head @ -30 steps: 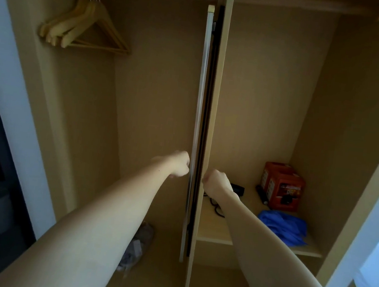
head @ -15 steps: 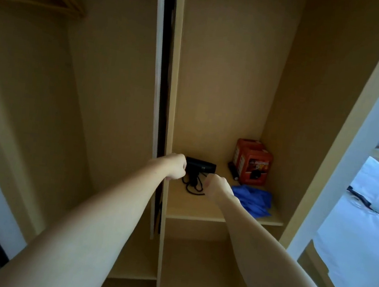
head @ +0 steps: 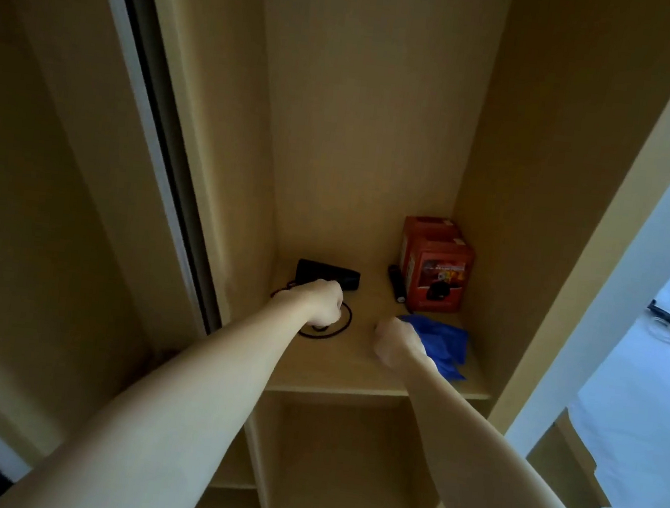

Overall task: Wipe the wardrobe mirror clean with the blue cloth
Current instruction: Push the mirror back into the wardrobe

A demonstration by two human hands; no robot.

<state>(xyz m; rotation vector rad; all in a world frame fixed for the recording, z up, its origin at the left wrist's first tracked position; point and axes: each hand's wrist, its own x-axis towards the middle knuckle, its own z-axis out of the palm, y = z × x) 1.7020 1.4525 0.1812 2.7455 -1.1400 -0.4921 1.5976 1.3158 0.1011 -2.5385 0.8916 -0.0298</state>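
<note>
The blue cloth (head: 442,345) lies crumpled on the wooden shelf (head: 357,377) in the right wardrobe bay. My right hand (head: 396,346) is a closed fist just left of the cloth, touching or nearly touching its edge, holding nothing I can see. My left hand (head: 319,304) is also a closed fist, hovering over a black cord at the shelf's left. The pull-out mirror panel (head: 149,107) shows only edge-on as a white and dark strip running up the left; its glass face is hidden.
An orange box (head: 433,273) stands at the shelf's back right, with a small black cylinder (head: 396,284) beside it. A black device with a looped cord (head: 328,278) lies at the back left. Open compartments sit below the shelf. A white bed (head: 645,372) is at right.
The view has swung right and down, away from the mirror panel's edge. Both fists left that edge and now hang over the shelf, the right one close to the blue cloth.
</note>
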